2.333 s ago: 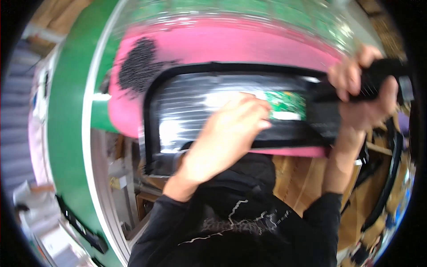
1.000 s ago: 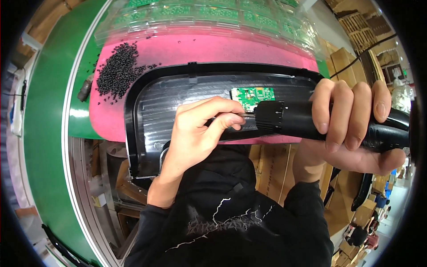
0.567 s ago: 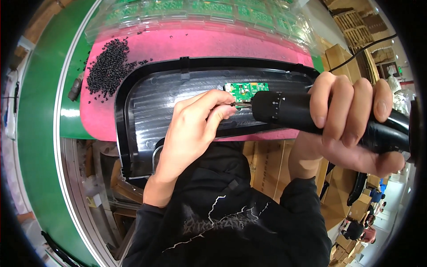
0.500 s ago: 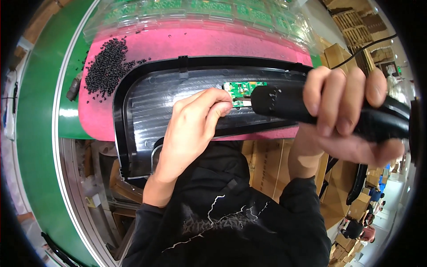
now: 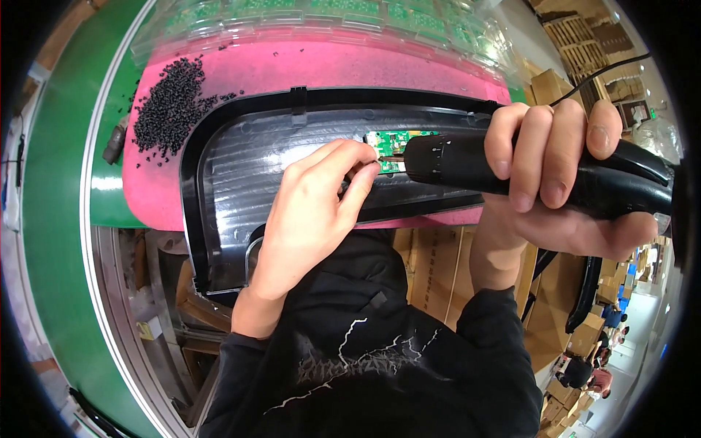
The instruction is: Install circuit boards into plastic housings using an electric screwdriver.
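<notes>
A black plastic housing (image 5: 241,168) with a ribbed inner face lies on a pink foam pad (image 5: 292,66). A small green circuit board (image 5: 391,140) sits inside the housing. My right hand (image 5: 555,182) is wrapped around a black electric screwdriver (image 5: 467,162), whose bit points at the board. My left hand (image 5: 318,208) rests on the housing, its fingertips pinched at the bit tip beside the board; whether they hold a screw is hidden.
A pile of small black screws (image 5: 171,106) lies on the pad's far left. Clear trays of green boards (image 5: 328,14) run along the far side. A green conveyor belt (image 5: 55,219) curves on the left. Cardboard boxes (image 5: 431,255) sit below the bench.
The screwdriver has come in from the right until its bit reaches the green board. My left hand's fingers stayed pinched at the bit tip. The view shifted slightly.
</notes>
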A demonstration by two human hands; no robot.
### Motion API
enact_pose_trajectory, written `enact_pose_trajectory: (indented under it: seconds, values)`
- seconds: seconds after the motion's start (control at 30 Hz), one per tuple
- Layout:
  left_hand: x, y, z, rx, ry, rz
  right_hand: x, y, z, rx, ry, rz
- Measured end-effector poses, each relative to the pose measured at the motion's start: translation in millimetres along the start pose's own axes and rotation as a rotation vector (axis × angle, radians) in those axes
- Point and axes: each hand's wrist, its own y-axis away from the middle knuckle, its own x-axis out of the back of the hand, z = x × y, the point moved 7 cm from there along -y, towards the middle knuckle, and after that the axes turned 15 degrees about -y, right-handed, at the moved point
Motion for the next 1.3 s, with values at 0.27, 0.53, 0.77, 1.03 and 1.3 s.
enact_pose_trajectory:
  seconds: [0.27, 0.53, 0.77, 1.03, 1.3]
  values:
    - [0.0, -1.1, -3.5, 0.076, -0.104, -0.024, 32.6, 11.6, 36.9, 0.004, 0.081, 0.304]
    - [-1.6, 0.4, -4.7, 0.033, -0.105, 0.024, 41.7, 14.9, 47.5, -0.018, 0.207, 0.355]
    - [-0.1, 0.3, -5.9, 0.051, -0.155, -0.01, 45.6, 5.9, 53.2, -0.003, 0.182, 0.308]
    - [1.7, 1.8, -10.5, 0.063, -0.065, 0.051, 38.7, 0.8, 75.5, -0.173, 0.078, 0.579]
    - [-0.1, 4.3, -13.8, 0.085, -0.1, -0.002, 37.7, 5.8, 53.5, -0.029, 0.11, 0.373]
